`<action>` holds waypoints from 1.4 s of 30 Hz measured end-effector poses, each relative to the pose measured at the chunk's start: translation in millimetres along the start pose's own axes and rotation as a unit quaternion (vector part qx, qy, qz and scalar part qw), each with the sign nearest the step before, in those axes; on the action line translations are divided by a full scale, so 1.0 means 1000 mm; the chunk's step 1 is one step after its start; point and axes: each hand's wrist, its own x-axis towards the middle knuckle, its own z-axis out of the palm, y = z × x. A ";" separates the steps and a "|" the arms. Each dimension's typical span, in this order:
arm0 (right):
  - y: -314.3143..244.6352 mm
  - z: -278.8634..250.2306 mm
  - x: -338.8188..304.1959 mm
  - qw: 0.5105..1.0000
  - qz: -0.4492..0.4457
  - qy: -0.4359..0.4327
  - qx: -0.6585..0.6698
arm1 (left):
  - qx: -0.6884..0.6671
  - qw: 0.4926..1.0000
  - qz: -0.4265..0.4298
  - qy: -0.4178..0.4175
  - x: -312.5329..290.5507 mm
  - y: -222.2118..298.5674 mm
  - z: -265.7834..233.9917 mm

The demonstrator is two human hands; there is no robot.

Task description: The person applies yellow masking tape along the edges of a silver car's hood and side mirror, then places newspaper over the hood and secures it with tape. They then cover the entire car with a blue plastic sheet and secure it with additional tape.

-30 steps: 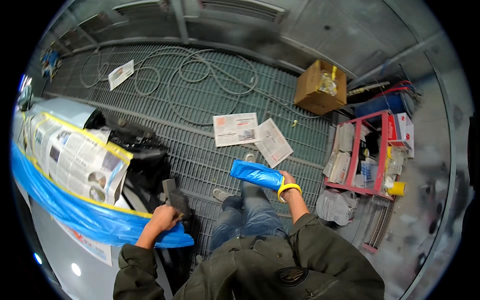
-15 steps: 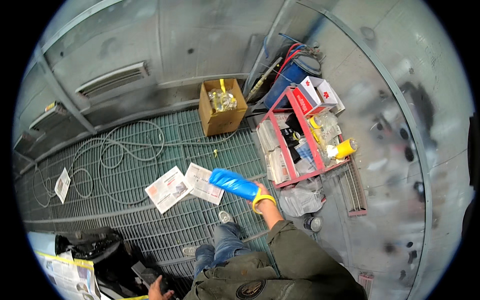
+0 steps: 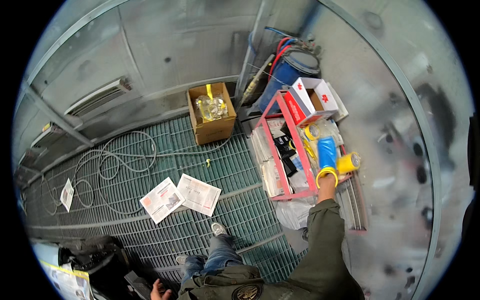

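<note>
At the end of my stretched right arm, my right hand (image 3: 327, 184) is closed around a roll of blue masking film (image 3: 327, 151) with a yellow tape edge. The roll is over the top of a red-framed cart (image 3: 281, 150). Just right of it lies a thick yellow roll (image 3: 348, 162), and a smaller yellow tape roll (image 3: 312, 132) sits up and left. Low in the picture my left hand (image 3: 159, 291) has its fingers apart and holds nothing I can see. It is nearest a dark grey box-shaped part (image 3: 137, 284) beside black plastic.
A red and white box (image 3: 300, 102) tops the cart; a blue drum (image 3: 280, 80) stands behind. An open cardboard box (image 3: 212, 131) holds clear, yellow-edged scraps. Newspaper sheets (image 3: 162, 200) and a looped grey hose (image 3: 155, 150) lie on the grated floor. Black plastic (image 3: 102, 260) is at lower left.
My right hand has carried the blue film roll rightward, from above the grating to over the cart. My left hand stays low, and the view has shifted slightly.
</note>
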 end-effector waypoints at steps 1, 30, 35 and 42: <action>-0.004 0.019 0.001 1.000 -0.014 -0.003 0.000 | 0.021 0.999 0.011 0.032 -0.003 0.007 0.001; 0.386 -0.454 -0.658 0.036 0.369 -0.771 -0.518 | -0.376 0.736 -0.047 0.561 -0.203 -0.119 -0.032; 0.409 -0.549 -0.731 -0.024 0.149 -0.891 -0.429 | -0.407 0.743 -0.001 0.531 -0.218 -0.145 -0.046; 0.382 -0.591 -0.764 -0.096 -0.109 -0.865 -0.480 | -0.438 0.743 0.030 0.506 -0.238 -0.164 -0.084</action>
